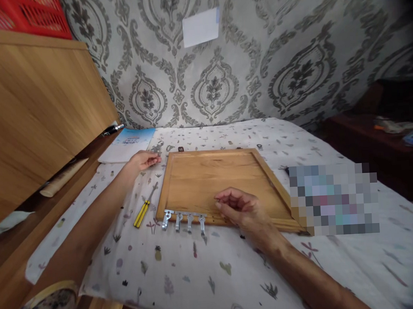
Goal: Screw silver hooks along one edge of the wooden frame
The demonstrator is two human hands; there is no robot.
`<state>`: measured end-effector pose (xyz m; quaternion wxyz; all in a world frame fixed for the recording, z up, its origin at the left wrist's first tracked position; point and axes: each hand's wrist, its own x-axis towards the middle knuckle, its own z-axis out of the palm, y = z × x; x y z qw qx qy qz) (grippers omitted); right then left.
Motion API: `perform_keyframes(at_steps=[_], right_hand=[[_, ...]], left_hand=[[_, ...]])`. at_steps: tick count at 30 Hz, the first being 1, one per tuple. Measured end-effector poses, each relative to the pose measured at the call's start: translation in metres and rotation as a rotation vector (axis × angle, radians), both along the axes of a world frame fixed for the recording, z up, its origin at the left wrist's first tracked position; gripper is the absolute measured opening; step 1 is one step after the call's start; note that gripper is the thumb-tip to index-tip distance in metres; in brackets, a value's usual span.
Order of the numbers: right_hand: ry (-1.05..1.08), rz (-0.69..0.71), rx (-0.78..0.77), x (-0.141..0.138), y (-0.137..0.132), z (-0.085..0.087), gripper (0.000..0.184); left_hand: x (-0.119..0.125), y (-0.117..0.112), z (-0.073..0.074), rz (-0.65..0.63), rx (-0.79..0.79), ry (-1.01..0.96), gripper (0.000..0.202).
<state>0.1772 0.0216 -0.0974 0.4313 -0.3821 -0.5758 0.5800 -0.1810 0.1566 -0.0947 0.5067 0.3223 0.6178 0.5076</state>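
A framed wooden board [211, 175] lies flat on the patterned cloth. Over its near part, my right hand [239, 207] pinches thumb and forefinger together, with a tiny dark speck at the tips that is too small to name. Along the board's near left edge sits a silver metal hook rail [184, 220] with several hooks. My left hand [145, 160] is beside the far left corner of the board, its fingers pressed together; what they hold, if anything, cannot be made out. Between my left forearm and the board is a screwdriver [143, 210] with a yellow and black handle.
A blue and white booklet [129, 142] lies at the back left, next to a wooden cabinet [41, 117]. Right of the board is a blurred-out object [333, 201]. A patterned wall [213, 85] stands behind the cloth [185, 275]. Small dark items lie beyond the board.
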Motion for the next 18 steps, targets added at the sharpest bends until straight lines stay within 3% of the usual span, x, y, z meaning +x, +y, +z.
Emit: perform_keyframes(at_steps=[8,18], right_hand=[[0.021,-0.003,-0.006,-0.001,0.0,-0.002,0.029],[0.017,0.006,-0.024,-0.001,-0.001,0.001,0.034]], left_hand=[[0.001,-0.003,0.013,0.044,-0.094,-0.012,0.039],[0.001,-0.006,0.013,0.053,-0.097,-0.074,0.038]])
